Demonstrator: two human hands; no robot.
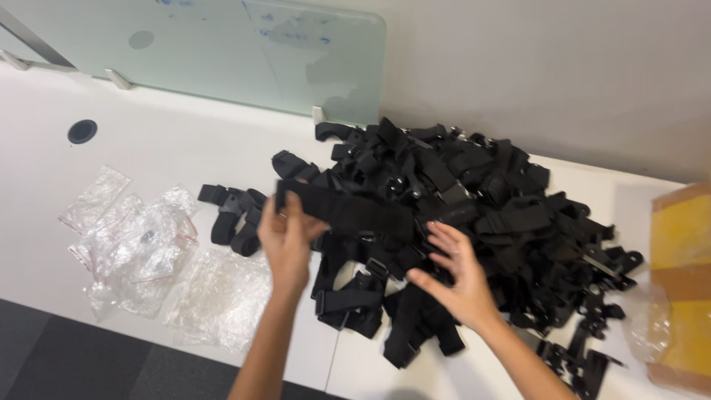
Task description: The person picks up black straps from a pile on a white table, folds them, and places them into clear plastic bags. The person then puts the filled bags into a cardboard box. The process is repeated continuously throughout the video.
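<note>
Black webbing fills the middle of the white desk [185, 141]: a big pile [474, 207] of straps with buckles and clips, heaped against the grey wall [555, 67]. The left hand [285, 237] is raised at the pile's left edge, its fingers curled closed around one end of a wide strap [344, 211]. That strap runs level from the hand to the right and meets the pile; its far end is lost among the others. The right hand [455, 274] hangs just over the near side of the pile, palm turned left, fingers spread wide and holding nothing. Whether its fingertips touch the straps below I cannot tell.

Just left of the held strap, a small bunch of straps [229, 215] lies apart from the main heap. Further left, clear plastic bags [141, 252] lie crumpled and overlapping on the desk, near its front edge. A round cable hole [82, 131] sits in the desk behind them. A frosted glass panel [222, 52] stands along the back of the desk, its right end just beside the top of the pile. At the right edge a cardboard box [681, 281] with yellow sides rests on the desk, close to loose black clips [585, 363] at the pile's near right corner. Dark floor [74, 363] shows below the desk's front edge.
</note>
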